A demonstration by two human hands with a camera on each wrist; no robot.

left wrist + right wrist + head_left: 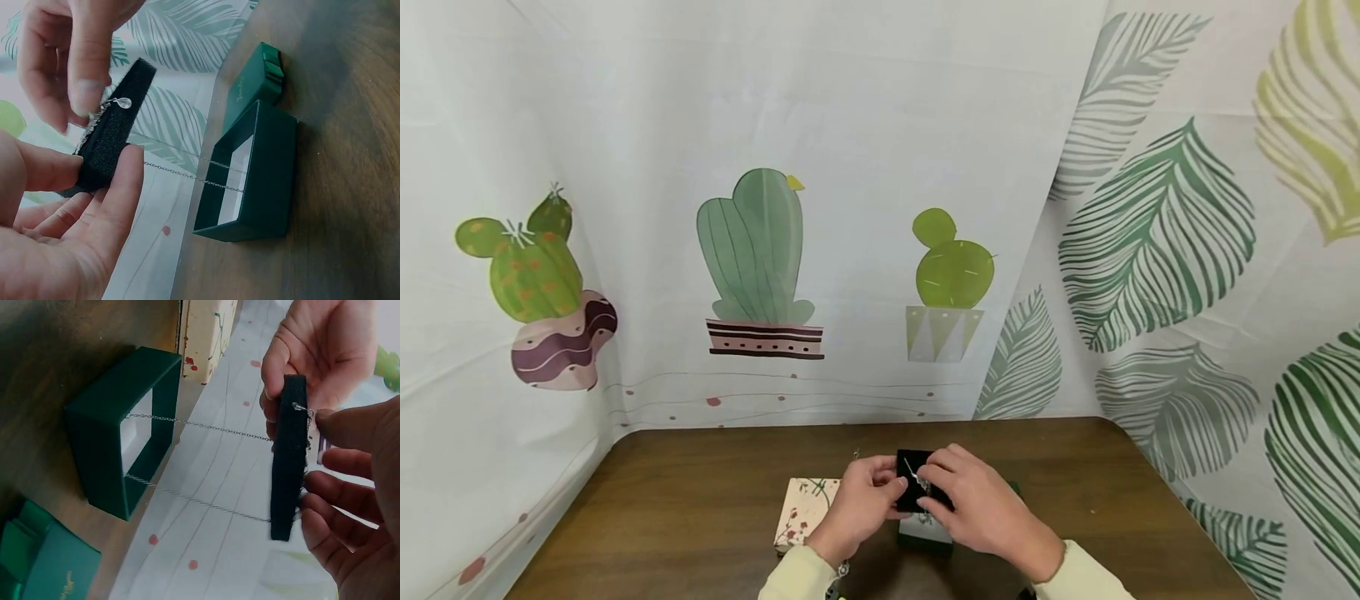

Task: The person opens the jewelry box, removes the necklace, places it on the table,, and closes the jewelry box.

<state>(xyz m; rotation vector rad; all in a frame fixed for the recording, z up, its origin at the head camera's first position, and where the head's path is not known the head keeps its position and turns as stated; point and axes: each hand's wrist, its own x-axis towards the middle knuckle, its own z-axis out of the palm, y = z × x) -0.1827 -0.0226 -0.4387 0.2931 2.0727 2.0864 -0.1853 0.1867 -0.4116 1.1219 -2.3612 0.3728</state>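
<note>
My left hand (pixel 861 504) holds a black foam jewelry pad (pixel 112 147) by its edge, thumb on one face and fingers behind. A silver necklace (pixel 219 430) lies across the pad's face, with a small round charm (pixel 124 102) at one edge. Two strands run from the back of the pad down into an open green gift box (pixel 275 181) with a white bottom. Over the pad's face, my right hand (pixel 981 504) pinches the necklace with thumb and fingertips, partly covering it.
The green box lid (pixel 253 87) with a bow lies beside the box on the brown wooden table (pixel 700 500). A cream floral box (pixel 801 512) stands left of the hands. Behind the table hangs a printed cloth (pixel 865 125).
</note>
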